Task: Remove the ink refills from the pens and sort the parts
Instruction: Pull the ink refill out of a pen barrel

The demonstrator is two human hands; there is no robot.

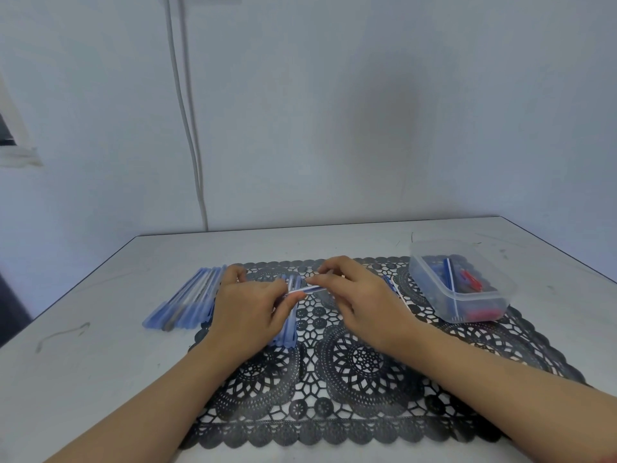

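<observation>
Pen [305, 290] held in the air just above the lace mat [360, 362], at the middle of the work area, between the two hands. Long axis runs nearly left-right, slightly raised toward the right. Blue-and-white length shows in the gap; whether that is barrel or refill already emerging, cannot tell. Left hand [248, 307] pinches the left end, its fingers [293, 297] curled round it. Right hand [362, 295] pinches the right end with thumb and fingertips pressed together. Both hands sit equally close; judged step: parting refill from barrel, so the pull should run along the axis, hands moving apart sideways. Row of pale blue barrels [188, 300] lies left of the left hand, part on the tabletop [100, 379]; more lie under that hand [288, 332]. A few thin pieces [397, 292] rest just right of the right hand. Clear plastic tub [474, 302] stands farther right on the mat's corner, holding blue and red small parts.
</observation>
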